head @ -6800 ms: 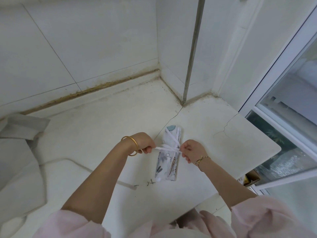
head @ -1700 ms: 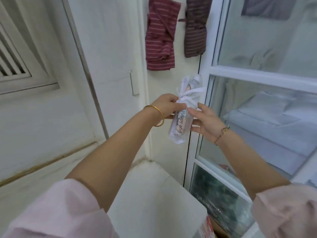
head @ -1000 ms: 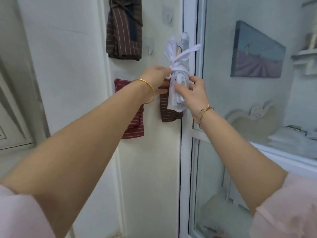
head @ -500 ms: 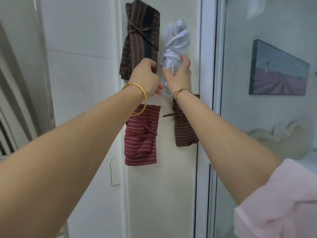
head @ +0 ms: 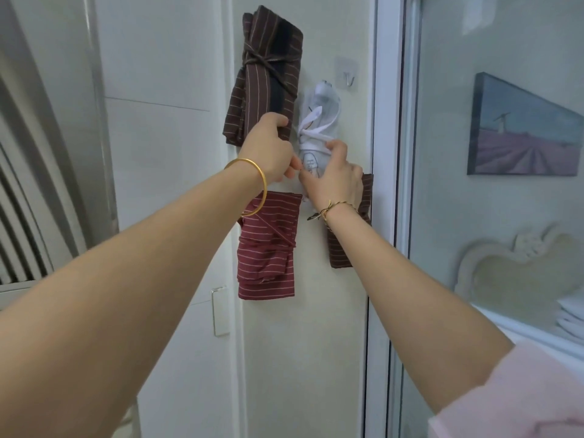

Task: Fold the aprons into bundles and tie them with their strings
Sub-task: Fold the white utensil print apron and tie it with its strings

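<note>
A white printed apron bundle (head: 319, 121), tied round with its white strings, is held upright against the wall just below a clear adhesive hook (head: 347, 74). My right hand (head: 335, 178) grips its lower half. My left hand (head: 268, 153) pinches the bundle's lower left side. Its bottom end is hidden behind my hands. Three tied striped bundles hang around it: a dark brown bundle (head: 265, 74) up left, a red bundle (head: 268, 248) below left, and a brown bundle (head: 347, 241) partly behind my right wrist.
A white door frame (head: 385, 184) and glass panel (head: 474, 248) stand right of the wall strip, with a lavender-field picture (head: 524, 131) behind the glass. A white cabinet door (head: 164, 184) with a handle (head: 220, 311) is to the left.
I carried the tied white bundle from the counter up to the wall. Over the last half second the bundle sits lower in view and the hook above it is now uncovered.
</note>
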{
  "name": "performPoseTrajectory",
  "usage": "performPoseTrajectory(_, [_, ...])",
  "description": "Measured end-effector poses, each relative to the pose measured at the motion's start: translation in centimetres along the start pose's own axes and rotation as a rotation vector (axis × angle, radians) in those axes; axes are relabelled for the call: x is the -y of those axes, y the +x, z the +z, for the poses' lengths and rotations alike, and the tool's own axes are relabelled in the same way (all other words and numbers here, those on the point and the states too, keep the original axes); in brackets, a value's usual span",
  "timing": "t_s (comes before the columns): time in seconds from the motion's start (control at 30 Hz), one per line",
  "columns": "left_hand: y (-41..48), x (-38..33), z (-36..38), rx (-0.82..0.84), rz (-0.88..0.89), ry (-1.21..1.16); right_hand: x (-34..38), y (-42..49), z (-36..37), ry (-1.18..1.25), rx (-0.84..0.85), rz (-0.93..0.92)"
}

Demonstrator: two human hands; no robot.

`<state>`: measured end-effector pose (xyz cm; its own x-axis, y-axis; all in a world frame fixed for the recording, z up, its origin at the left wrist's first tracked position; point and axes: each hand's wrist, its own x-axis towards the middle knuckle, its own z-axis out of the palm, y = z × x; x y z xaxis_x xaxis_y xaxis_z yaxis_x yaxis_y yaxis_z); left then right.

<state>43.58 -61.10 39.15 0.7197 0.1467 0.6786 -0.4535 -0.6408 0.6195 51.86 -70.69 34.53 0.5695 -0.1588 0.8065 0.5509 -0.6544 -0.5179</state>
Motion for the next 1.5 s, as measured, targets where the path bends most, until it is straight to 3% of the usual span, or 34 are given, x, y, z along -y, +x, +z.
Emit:
performPoseTrajectory(0.27, [-0.7,0.0,-0.3,0.009,-0.007,0.020,-0.1,-1.1,-0.5,-0.145,0.027,-0.080])
performPoseTrajectory(0.57, [-2.2,0.8,0.2,-0.023,0.013,-0.051,0.3,-3.8,-1.7,-0.058,-0.078,-0.091])
performPoseTrajectory(0.73, [-6.0,3.0,-0.2,-0.147,0.002,-0.158,1.8,-9.6,-1.5,0.083,-0.143,-0.214])
performPoseTrajectory(0.83, [-9.7,5.9,-1.5,-0.272,-0.056,-0.209,2.8,-14.4,0.1,0.221,-0.087,-0.261])
performPoseTrajectory(0.93, [-14.2,10.8,-3.8,-0.339,-0.180,-0.182,4.2,-20.3,2.9,0.313,0.097,-0.220])
performPoseTrajectory(1.27, [-36.8,30.3,-20.4,-0.408,-0.863,0.086,15.1,-44.4,14.6,0.243,1.056,-0.183])
performPoseTrajectory(1.4, [-45.8,37.1,-31.0,-0.426,-1.078,0.315,22.5,-53.2,19.0,0.278,1.291,-0.163])
performPoseTrajectory(1.5, [-51.1,40.5,-37.7,-0.283,-1.215,0.584,26.8,-58.2,21.4,0.299,1.403,-0.135])
